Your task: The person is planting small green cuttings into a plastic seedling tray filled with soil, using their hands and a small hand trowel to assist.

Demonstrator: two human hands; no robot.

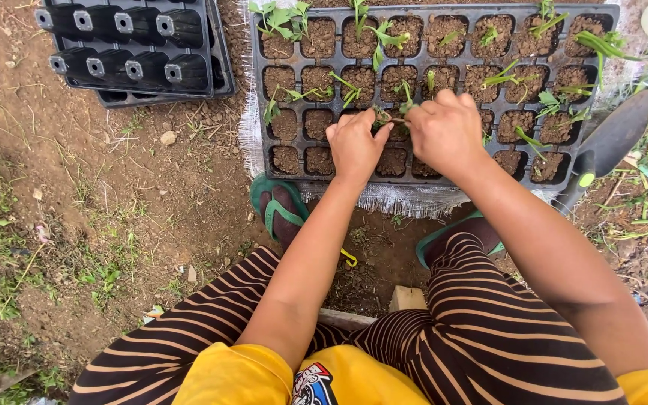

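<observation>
We pinch a seedling (pixel 384 118) between left hand (pixel 355 146) and right hand (pixel 444 131); far tray (pixel 256 90) cells planted, near-left cells hold only soil.

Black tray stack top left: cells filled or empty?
Empty. The stacked black trays show dark, hollow cells with no soil or plants, unlike the seedling tray under both hands, whose cells hold brown soil and some green seedlings.
</observation>
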